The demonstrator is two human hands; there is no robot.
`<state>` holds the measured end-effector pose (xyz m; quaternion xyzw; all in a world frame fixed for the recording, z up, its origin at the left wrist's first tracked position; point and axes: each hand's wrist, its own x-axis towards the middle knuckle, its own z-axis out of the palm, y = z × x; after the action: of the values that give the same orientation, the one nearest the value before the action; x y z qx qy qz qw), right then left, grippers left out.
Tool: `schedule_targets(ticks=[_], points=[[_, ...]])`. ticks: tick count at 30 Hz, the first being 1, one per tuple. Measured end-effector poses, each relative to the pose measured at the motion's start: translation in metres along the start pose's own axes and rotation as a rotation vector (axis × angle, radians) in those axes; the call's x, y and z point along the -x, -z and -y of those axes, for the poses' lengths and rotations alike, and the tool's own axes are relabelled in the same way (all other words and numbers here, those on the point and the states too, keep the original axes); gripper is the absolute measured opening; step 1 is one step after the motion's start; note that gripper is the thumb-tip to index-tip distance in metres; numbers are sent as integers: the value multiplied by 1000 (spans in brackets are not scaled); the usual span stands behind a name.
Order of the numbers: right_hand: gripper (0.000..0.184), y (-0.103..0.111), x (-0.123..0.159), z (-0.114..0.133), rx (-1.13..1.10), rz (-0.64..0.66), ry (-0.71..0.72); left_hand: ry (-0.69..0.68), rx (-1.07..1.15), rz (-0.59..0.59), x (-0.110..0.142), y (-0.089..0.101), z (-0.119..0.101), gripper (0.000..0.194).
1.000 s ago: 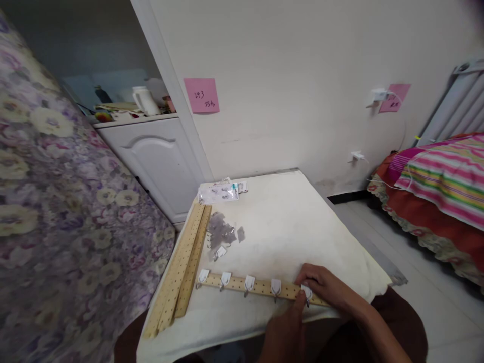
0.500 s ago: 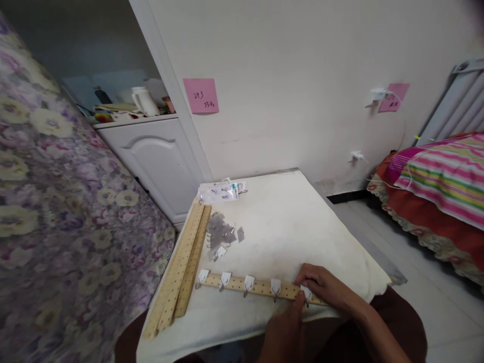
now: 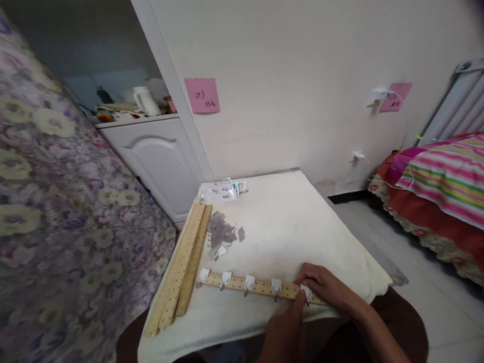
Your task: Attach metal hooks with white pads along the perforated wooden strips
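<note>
A narrow wooden strip with punched holes (image 3: 260,287) lies across the front of the cloth, with several white adhesive hooks (image 3: 249,283) spaced along it. At its right end, the last white hook (image 3: 307,291) sits between my two hands. My right hand (image 3: 323,285) is curled over this hook from the far side, fingers bent. From the near side, my left hand (image 3: 285,322) pinches at the hook's left edge; most of its fingers are hidden. One loose white hook (image 3: 221,250) rests beside a pile of small grey clear-looking pieces (image 3: 222,229).
More perforated wooden strips (image 3: 185,264) lie along the table's left side. Hook packaging (image 3: 218,192) is at the back left corner of the cloth-covered table (image 3: 287,217). A floral curtain (image 3: 86,227) hangs at left; a bed (image 3: 446,186) stands at right.
The view has shifted very slightly. Both hands stay at the rightmost hook, with almost no visible movement.
</note>
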<state>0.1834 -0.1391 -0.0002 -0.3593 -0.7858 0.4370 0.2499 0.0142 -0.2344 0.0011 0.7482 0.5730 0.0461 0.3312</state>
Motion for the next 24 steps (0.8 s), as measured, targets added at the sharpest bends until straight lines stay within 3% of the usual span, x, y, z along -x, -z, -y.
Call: schedule_targets(ticks=[16,24], points=[[20,1,5,3,-23,19,23,-1,-53,12,-1,-1,1,70],[13,6,9,8,-140,45,-120,6,-161,22,-2,-2,0,72]])
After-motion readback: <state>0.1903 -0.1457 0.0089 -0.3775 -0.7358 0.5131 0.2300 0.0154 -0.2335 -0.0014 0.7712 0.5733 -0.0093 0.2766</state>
